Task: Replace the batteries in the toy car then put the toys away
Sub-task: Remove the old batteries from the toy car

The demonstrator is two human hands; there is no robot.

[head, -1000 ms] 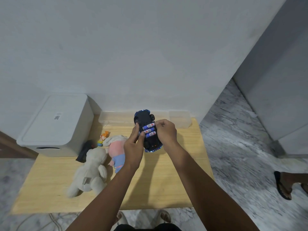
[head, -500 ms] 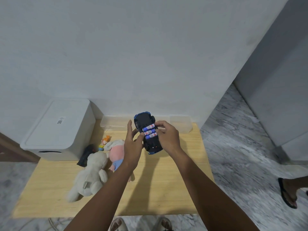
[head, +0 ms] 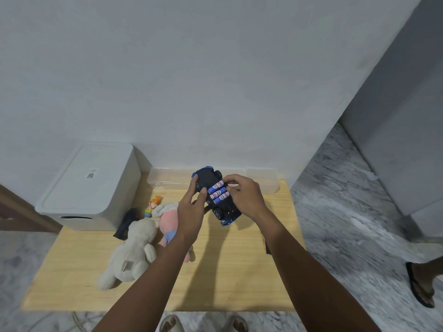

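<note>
Car: toy car [head: 215, 197] held belly-up above table [head: 230, 279], three batteries [head: 217, 192] seated.
Hands: left hand [head: 191, 213], right hand [head: 247, 196] both gripping chassis.
Remaining: cover apparently off; plush toys [head: 134, 245] not yet stowed.

A light wooden tabletop [head: 227, 283] stands against a plain white wall [head: 191, 80], with grey-veined marble floor [head: 347, 224] around it. A white rounded plastic box [head: 91, 188] sits at the table's back left corner. At the right edge, a foot in a black sandal [head: 422, 283] rests on the floor.
</note>
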